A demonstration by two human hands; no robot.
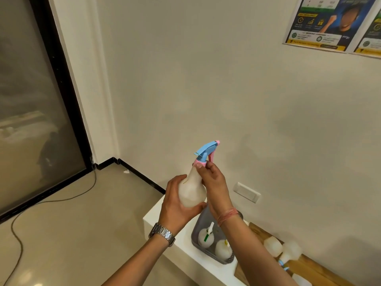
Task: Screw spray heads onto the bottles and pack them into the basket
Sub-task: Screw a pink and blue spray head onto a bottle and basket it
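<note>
My right hand [214,180] pinches the pink collar [199,162] of a blue spray head [206,150], fingertips curled around it as if to twist it home, while my left hand [177,205] wraps the belly of the frosted bottle [191,191] from below, holding it steady against that turn. I hold the bottle raised and slightly tilted above the near corner of the white table [181,242], likely so the collar stays in plain sight; whether the thread is fully seated I cannot tell from this angle. Directly beneath my wrists sits the grey basket [198,226], already holding two bottles with heads fitted, one carrying a green-and-white head [208,232], the other [222,248] partly hidden by my right forearm. To the right, on a wooden board [309,265], more bottles [273,246] lie on their sides, apparently waiting their turn, close enough for a short reach.
</note>
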